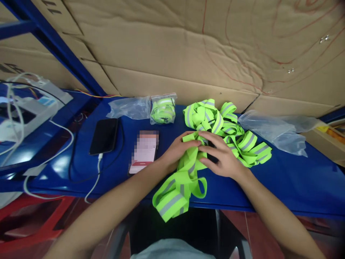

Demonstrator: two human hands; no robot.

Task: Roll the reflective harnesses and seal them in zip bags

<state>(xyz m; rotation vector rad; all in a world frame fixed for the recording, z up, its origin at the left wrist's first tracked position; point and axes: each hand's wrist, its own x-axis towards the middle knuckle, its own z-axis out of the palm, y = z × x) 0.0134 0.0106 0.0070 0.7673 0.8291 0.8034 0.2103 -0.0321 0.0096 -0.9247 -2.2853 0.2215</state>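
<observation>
Neon-yellow reflective straps (205,117) with grey stripes lie in a tangled heap on the blue table. One bunch of straps (172,199) hangs over the front edge, below my hands. My left hand (181,148) is closed on the upper part of this bunch, its fingertips partly hidden by the strap. My right hand (222,154) rests against the same straps from the right, fingers spread and fingertips touching the strap beside my left hand. Behind them, a clear bag (163,109) holds a rolled neon strap.
Left of my hands lie a phone with a lit screen (144,153) and a dark phone (104,136) on a white cable. Clear plastic bags (280,133) lie at the right. A power strip (48,90) sits far left; cardboard (161,46) stands behind.
</observation>
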